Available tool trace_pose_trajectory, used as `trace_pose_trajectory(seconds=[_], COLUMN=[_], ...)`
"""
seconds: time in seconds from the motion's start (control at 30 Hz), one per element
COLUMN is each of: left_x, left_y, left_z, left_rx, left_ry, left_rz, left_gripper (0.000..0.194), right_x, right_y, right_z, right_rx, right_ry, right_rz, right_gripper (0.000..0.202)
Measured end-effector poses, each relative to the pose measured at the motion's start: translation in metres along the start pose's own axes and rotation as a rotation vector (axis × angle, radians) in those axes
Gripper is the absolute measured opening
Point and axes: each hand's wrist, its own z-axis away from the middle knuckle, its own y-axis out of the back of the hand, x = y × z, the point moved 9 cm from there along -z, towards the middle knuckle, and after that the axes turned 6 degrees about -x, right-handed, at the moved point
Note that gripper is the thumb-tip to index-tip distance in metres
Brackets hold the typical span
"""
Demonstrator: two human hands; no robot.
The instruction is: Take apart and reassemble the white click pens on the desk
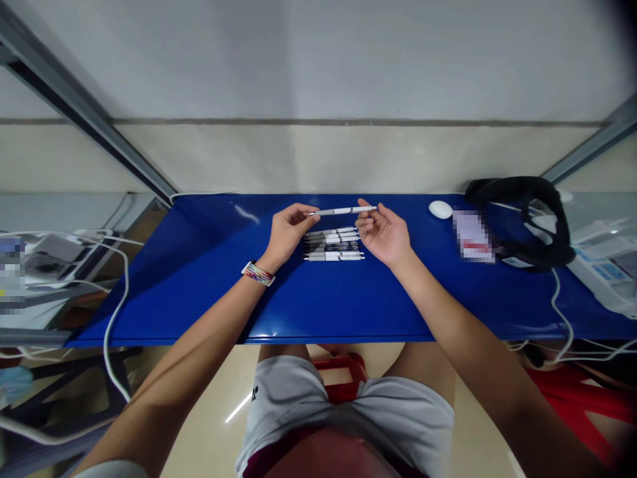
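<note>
A white pen (343,211) with dark bands is held level above the blue table, one end in each hand. My left hand (290,229) pinches its tip end between thumb and fingers. At the other end, the fingers and thumb of my right hand (385,232) close on the pen, palm partly turned up. Just below the held pen, a row of several similar white and black pens (333,244) lies side by side on the table, all pointing roughly the same way.
The blue table (199,292) runs against the wall. To the right are a white oval object (440,210), a blurred-out card or packet (472,236) and a black headband-like strap (560,232). White cables (119,312) hang at the left edge. A red stool (343,378) stands below.
</note>
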Motion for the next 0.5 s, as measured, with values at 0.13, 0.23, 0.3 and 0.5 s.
trace_pose_trajectory(seconds=[0.13, 0.23, 0.3, 0.5], left_x=[-0.0001, 0.0002, -0.0002, -0.0008], left_y=[0.0002, -0.0002, 0.0, -0.0005], left_z=[-0.0003, -0.0005, -0.0006, -0.0006], left_rx=[0.001, -0.004, -0.002, -0.006], left_ry=[-0.007, -0.016, -0.019, -0.013], left_rz=[0.001, -0.006, -0.007, -0.017], left_gripper=[0.026, 0.025, 0.024, 0.026], right_x=[-0.0027, -0.0023, -0.0033, -0.0033], right_y=[0.0008, -0.0006, -0.0029, -0.0027], right_z=[0.0004, -0.0003, -0.0003, -0.0003], right_rx=[0.024, 0.024, 0.013, 0.035], right_ry=[0.036, 0.057, 0.082, 0.077], right_rz=[0.023, 0.02, 0.023, 0.079], right_gripper=[0.018, 0.012, 0.016, 0.018])
